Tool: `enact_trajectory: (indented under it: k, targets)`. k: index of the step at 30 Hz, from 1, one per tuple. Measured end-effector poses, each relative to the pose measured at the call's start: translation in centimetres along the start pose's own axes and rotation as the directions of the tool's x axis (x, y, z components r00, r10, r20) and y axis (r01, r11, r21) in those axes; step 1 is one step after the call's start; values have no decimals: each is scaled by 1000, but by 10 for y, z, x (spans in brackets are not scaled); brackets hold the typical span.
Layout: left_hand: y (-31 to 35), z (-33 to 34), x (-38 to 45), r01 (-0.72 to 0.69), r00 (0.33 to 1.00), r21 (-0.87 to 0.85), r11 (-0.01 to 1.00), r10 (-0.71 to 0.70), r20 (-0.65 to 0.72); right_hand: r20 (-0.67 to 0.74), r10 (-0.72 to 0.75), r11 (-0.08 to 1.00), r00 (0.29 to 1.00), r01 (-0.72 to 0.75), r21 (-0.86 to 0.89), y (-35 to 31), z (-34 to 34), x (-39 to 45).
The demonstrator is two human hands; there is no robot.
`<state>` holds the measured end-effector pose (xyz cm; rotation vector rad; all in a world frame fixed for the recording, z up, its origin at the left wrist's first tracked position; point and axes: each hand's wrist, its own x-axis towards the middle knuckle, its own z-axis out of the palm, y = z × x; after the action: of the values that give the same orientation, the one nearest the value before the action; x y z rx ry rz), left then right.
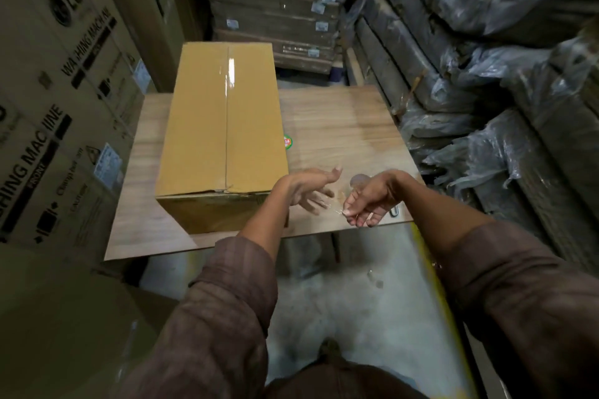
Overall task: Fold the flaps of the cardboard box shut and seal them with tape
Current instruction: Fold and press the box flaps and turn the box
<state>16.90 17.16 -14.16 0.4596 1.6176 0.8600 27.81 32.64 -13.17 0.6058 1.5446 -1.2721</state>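
1. Sleeves (pixel 227 295) of brown checked cloth cover both forearms, which reach from the bottom edge toward the table (pixel 340 126); grey concrete floor (pixel 324 301) shows between them, with a yellow line (pixel 434 278) painted on it under the table's near right corner.
2. Left hand (pixel 311 188) hangs over the table's near edge, palm turned right, fingers spread and relaxed, holding nothing, just beside the near right corner of the cardboard box (pixel 223 126).
3. Right hand (pixel 369 201) is close to the left one, apart from it, fingers curled inward; something thin and clear glints at the fingertips, but whether it is pinched there cannot be told.
4. A small metal item (pixel 393 211) lies on the table just beyond the right hand, too hidden to name.
5. The cardboard box stands on the left half of the wood-grain table, long side running away from the person, top flaps folded flat and meeting at a centre seam.
6. Clear tape (pixel 230 71) shines along the far part of that seam.
7. A round green and red sticker (pixel 287 142) sits on the table, touching the box's right side.
8. Left of the table stand tall washing machine cartons (pixel 64 91).
9. Behind the table rises a stack of flat dark cartons (pixel 278 10).
10. Right of the table, bundles wrapped in plastic sheet (pixel 486 74) are piled high.
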Motion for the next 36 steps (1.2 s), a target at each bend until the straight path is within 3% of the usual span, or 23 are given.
enact_trajectory:
  k: [2, 5, 14, 25, 31, 36]
  targets:
    - [6, -14, -19, 31, 991, 2, 1000, -31, 127, -30, -26, 1000, 999, 26, -18, -21, 4, -20]
    - [12, -38, -45, -34, 989, 24, 999, 30, 147, -73, -23, 997, 997, 18, -75, -51, 11, -38]
    - [15, -109, -108, -174, 976, 69, 982, 181, -125, -180, -30, 980, 983, -7, -199, -129, 35, -41]
    - [-48, -134, -134, -193, 872, 115, 975, 224, -436, -294, -129, 914, 947, -2, -406, -171, 70, 18]
    - [-61, -128, -136, -223, 876, 27, 974, 213, -434, -332, -256, 894, 908, 92, -439, -158, 65, 21]
    - [-61, -119, -131, -215, 847, 41, 976, 208, -489, -342, -181, 915, 922, 30, -403, -160, 68, 13]
